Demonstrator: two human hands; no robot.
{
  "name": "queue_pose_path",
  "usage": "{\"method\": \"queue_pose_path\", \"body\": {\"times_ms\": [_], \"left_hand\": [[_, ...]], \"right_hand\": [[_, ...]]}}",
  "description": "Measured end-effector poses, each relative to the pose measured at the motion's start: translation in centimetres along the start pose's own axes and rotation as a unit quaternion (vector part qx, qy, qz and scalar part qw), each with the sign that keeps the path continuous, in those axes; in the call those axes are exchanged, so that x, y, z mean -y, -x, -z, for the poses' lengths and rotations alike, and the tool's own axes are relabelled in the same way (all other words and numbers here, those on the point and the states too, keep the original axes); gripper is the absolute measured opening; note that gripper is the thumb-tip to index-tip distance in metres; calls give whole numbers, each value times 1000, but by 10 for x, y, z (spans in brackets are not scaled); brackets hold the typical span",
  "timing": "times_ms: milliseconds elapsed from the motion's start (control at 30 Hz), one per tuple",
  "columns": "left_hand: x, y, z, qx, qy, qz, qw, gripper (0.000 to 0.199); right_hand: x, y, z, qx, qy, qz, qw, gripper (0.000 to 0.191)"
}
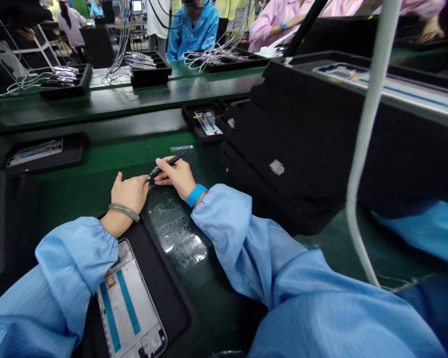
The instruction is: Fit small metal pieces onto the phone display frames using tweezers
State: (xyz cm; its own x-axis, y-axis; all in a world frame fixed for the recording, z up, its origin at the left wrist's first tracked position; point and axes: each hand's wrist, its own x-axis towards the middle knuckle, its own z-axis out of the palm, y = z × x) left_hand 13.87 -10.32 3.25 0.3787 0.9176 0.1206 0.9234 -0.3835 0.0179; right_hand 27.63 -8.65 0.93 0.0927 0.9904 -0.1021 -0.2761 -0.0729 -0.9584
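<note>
My right hand wears a blue wristband and holds slim black tweezers like a pen, their tips pointing down to the left. Those tips meet the fingers of my left hand, which has a green bangle at the wrist. Its fingers are curled together there, and whatever they pinch is too small or hidden to make out. Below both hands lies a clear plastic sheet with rows of small marks. Under my left forearm, a silver phone frame with two blue strips rests in a black tray.
A tall stack of black trays stands on the right, beside a white curved pole. Farther back are a tray with another frame and a small tray. Cables hang over the raised shelf. Co-workers sit beyond.
</note>
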Motion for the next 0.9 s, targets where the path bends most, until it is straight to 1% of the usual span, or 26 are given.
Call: {"method": "queue_pose_path", "body": {"times_ms": [100, 200, 333, 400, 533, 633, 700, 767, 833, 900], "left_hand": [[-1, 0, 0, -6, 3, 0, 1000, 31], [-2, 1, -1, -12, 12, -3, 1000, 28], [-3, 5, -1, -21, 33, 1, 999, 28], [-3, 8, -1, -24, 50, 7, 998, 36], [-1, 11, -2, -17, 82, 12, 996, 57], [4, 13, 4, -18, 92, 25, 995, 72], [10, 18, 11, -42, 100, 45, 993, 85], [16, 26, 19, -82, 120, 54, 988, 92], [20, 36, 25, -121, 174, 45, 976, 91], [19, 42, 27, -137, 266, 36, 954, 86]], "right_hand": [[0, -2, -2, -3, 17, 5, 1000, 15], [-1, -3, -4, -16, 27, 14, 999, 11], [4, -3, -7, -31, 0, -4, 1000, 4], [9, -1, -7, -34, -25, -21, 999, 7], [20, 5, -5, -17, -94, -41, 995, 7], [29, 12, -3, -26, -139, -37, 989, 8], [34, 18, -4, -28, -155, -19, 987, 11], [38, 26, -9, -15, -161, -1, 987, 15], [38, 32, -16, 7, -161, 8, 987, 17], [37, 36, -23, 18, -157, 9, 987, 19]]}}
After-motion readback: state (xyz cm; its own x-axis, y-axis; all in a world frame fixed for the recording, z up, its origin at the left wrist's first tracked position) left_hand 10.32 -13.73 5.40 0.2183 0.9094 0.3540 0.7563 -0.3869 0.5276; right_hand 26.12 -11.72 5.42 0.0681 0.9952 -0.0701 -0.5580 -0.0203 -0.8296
